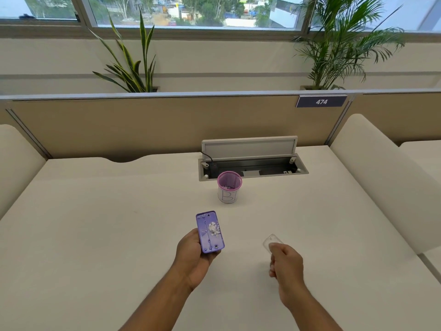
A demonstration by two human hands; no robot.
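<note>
Left hand: your left hand [193, 256] is clamped round the near end of a purple rectangular plastic punch body [210, 231], held flat face up over the near middle of the table.
Load: a small heap of white paper dots [214, 229] lies on that upturned face.
Right hand: your right hand [286, 261], well apart to the right, pinches a clear thin plastic cover with rounded corners [272, 241]; the cover's far end projects past your fingers.
Nearest object: a pink-purple mesh cup wrapped in a white hand-lettered paper label [229, 191] stands upright farther off, apart from both hands, with small bits at its bottom.
In line beyond: the cup stands just before a recessed grey metal cable well [253, 167], whose flat grey flap [249, 148] is raised at the far edge; a black cable [207, 157] drops into the well's left end.
Surface: a cream matt table [107, 223], smooth, with a curved cut-out at its far left edge.
Sides: rounded cream panels [372, 175] flank the table left and right.
Far boundary: a tan fabric partition [143, 125] carries a dark blue number plate reading 474 [321, 101] at its far right.
Room: behind the partition, a striped sword-leaved plant [133, 65] stands left and a feathery green palm [341, 44] right, under a wide window [202, 10].
</note>
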